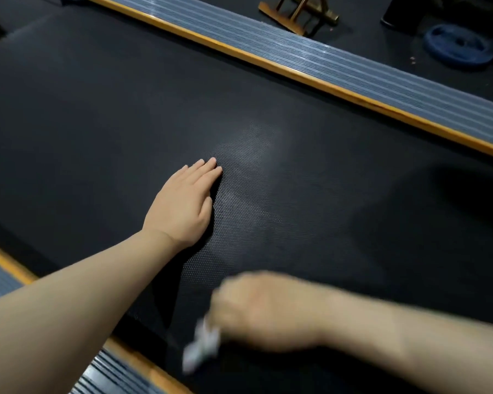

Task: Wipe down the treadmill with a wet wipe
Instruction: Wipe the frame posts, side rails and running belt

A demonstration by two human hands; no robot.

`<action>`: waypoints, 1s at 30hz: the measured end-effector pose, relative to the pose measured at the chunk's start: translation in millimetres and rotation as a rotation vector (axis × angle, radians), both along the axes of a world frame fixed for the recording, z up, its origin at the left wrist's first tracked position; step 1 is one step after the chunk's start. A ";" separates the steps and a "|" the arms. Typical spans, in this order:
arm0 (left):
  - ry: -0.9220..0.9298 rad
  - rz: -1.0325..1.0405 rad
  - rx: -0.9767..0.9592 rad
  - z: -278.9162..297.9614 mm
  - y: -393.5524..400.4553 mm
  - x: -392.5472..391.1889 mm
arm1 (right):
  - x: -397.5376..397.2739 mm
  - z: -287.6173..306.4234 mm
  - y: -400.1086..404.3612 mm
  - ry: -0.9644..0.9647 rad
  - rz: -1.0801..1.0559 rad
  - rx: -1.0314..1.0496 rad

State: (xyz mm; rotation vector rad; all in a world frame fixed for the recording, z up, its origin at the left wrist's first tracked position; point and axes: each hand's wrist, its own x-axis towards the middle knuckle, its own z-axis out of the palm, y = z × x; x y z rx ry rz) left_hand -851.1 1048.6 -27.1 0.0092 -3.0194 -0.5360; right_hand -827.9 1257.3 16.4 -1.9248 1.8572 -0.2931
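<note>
**Wipe in the right hand, low on the belt, with the length of the deck running away toward 10 and 4 o'clock**

Head view: The treadmill belt (268,155) fills the frame, its long axis running from about 10 o'clock to 4 o'clock, edged by the far side rail (353,78) and the near side rail (117,371). The left hand (184,206) lies flat on the belt near centre, fingers straight and together, pointing toward 1 o'clock and holding nothing; it looks like a brace. The right hand (264,311) is at about 6 o'clock, blurred, its fingers curled around a crumpled wet wipe (201,346) that trails out toward 7 o'clock, close to the near rail. Whether the wipe touches the belt I cannot tell. The right hand is plainly the working one, and most of the belt lies from 12 to 3 o'clock of it, so the next strokes likely go that way. A blue weight plate (457,46) sits on the floor beyond the far rail.
</note>
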 end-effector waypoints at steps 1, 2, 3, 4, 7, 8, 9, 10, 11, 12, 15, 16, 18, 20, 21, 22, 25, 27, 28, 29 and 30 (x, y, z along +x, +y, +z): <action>0.001 0.000 0.013 -0.4 0.1 -0.5 | -33.8 -5.2 -9.3 0.134 -0.130 -0.077; 0.003 0.010 0.032 -0.6 0.2 -0.9 | -77.1 -11.0 -18.0 0.266 -0.328 -0.146; 0.006 0.025 0.053 -0.5 -0.2 -0.9 | -130.2 -15.3 -20.7 0.384 -0.568 -0.173; 0.009 0.039 0.072 -0.3 -0.9 -0.4 | -182.1 -18.3 -17.2 0.480 -0.829 -0.142; 0.017 0.047 0.082 -1.2 -1.6 -0.4 | -274.2 -24.0 6.3 0.519 -1.444 -0.059; 0.022 0.045 0.082 -1.7 -1.6 -0.8 | -275.2 -25.0 -0.9 0.501 -1.513 -0.065; 0.025 0.045 0.084 -1.0 -2.4 -0.9 | -262.6 -25.3 -15.7 0.490 -1.493 -0.099; 0.025 0.048 0.090 -0.3 -2.3 -1.0 | -239.5 -24.0 -30.7 0.470 -1.408 -0.137; 0.024 0.056 0.100 -0.5 -1.1 -1.7 | -207.3 -24.3 -42.5 0.451 -1.274 -0.170; 0.023 0.070 0.114 -0.7 0.9 -3.8 | -168.3 -26.4 -50.4 0.426 -1.100 -0.222; 0.021 0.098 0.187 -1.3 -0.9 -6.2 | -26.9 -26.4 -42.0 0.240 -0.526 -0.316; 0.033 0.104 0.194 -1.2 -1.6 -6.4 | 12.1 -23.7 -31.3 0.119 -0.407 -0.269; 0.040 0.103 0.196 -2.7 -1.5 -7.9 | 56.4 -19.9 -13.2 -0.031 -0.223 -0.154; 0.042 0.087 0.205 -4.2 -2.6 -7.8 | 42.9 -17.7 -15.5 -0.024 -0.099 -0.166; 0.050 0.074 0.218 -5.5 -4.1 -8.5 | 19.5 -16.9 -24.1 0.049 -0.106 -0.176; 0.045 0.071 0.252 -5.9 -6.7 -8.5 | -12.4 -17.9 -34.9 0.169 -0.201 -0.216; -0.007 0.105 0.493 -0.1 -21.2 -8.9 | -140.6 -25.8 -34.4 0.423 -0.971 -0.251; -0.073 0.020 0.640 4.0 -36.3 -12.6 | -187.7 -29.8 -18.0 0.442 -1.478 -0.184; -0.125 -0.044 0.702 5.5 -45.6 -15.1 | -186.6 -33.1 -22.2 0.461 -1.572 -0.155; -0.162 -0.098 0.749 7.5 -53.6 -18.1 | -173.9 -32.9 -34.3 0.483 -1.557 -0.140; -0.188 -0.133 0.758 10.4 -61.2 -21.9 | -154.0 -32.0 -47.3 0.492 -1.464 -0.160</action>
